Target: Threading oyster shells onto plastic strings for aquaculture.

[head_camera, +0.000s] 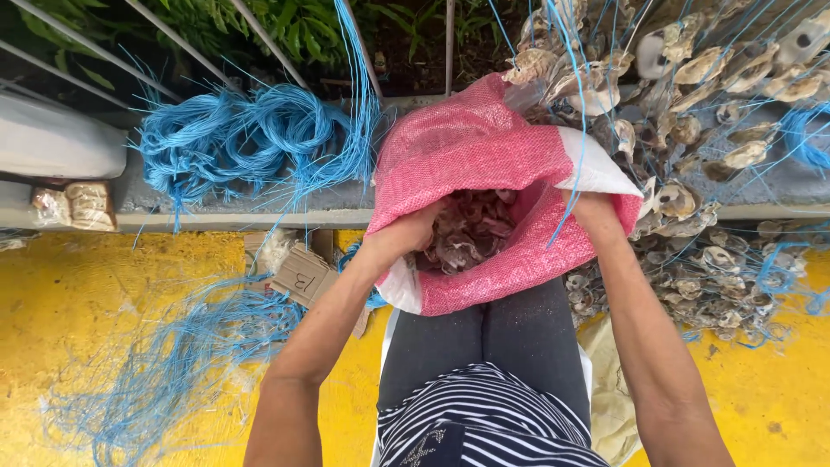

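Seen from the head camera, looking straight down, a pink woven sack [484, 164] with a white lining rests on the person's lap, its mouth rolled open toward the viewer and showing a heap of brownish shells [471, 229] inside. The left hand [406, 233] reaches into the left side of the mouth; its fingers are sunk among the shells and under the rolled edge, so whether they are closed on anything cannot be told. The right hand [590, 210] is at the right rim of the sack, fingers curled over the pink cloth where it meets the white lining, gripping that edge. The sack thus lies between the two hands, with both forearms running up to it from the lower corners of the view. Below it are dark trousers [484, 346] and a black and white striped top [484, 424]. To the left, bundles of blue cord [251, 138] lie coiled on a grey ledge, and looser blue strands [173, 355] spread over the yellow floor [69, 294]. A piece of cardboard [303, 277] lies just beside the left forearm. To the right, many pale shells strung on blue cord [709, 130] are piled on the ledge and floor, close against the sack's right side. Green plants [285, 26] show behind railings at the top
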